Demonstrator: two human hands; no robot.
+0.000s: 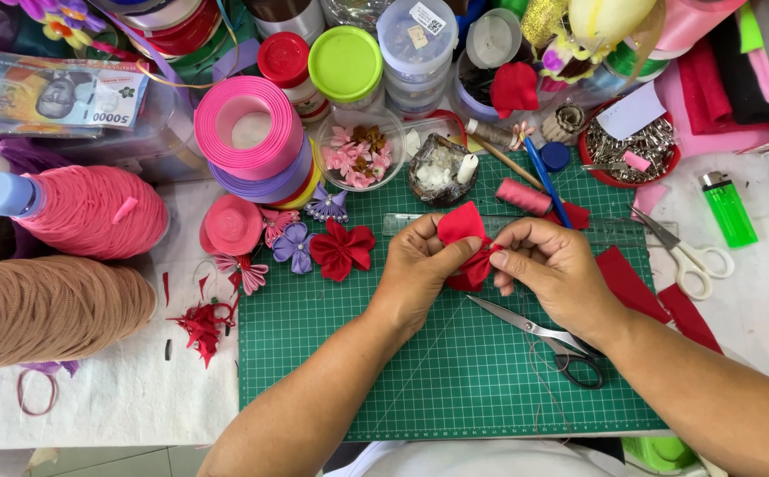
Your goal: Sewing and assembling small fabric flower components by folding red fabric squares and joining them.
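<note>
Near the centre of the frame, both hands meet over the green cutting mat (pixel 455 380) on the bench. Left hand (pixel 420 269) comes in from bottom centre, forearm angled up and right, fingers curled shut around the red fabric piece (pixel 462 225), thumb laid across it. Right hand (pixel 548 265) enters from lower right, wrist bent inward, thumb & forefinger pinching the same piece at its right edge.

Fabric is partly hidden: the lower half sits inside the left fingers, only a rounded lobe shows above and a folded bit between the two hands. Can't tell whether a needle or thread is held; too small. Both arms are cut off at the bottom edge.

Long axis of the fabric runs roughly top to bottom in the frame, the rounded end pointing toward the upper edge, tilted slightly left.

Just below the right hand lie black-handled scissors (pixel 548 340), blades pointing upper left. Left of the hands a finished red fabric flower (pixel 342 249) rests on the mat, w/ a purple one (pixel 294 247) beside it.
</note>
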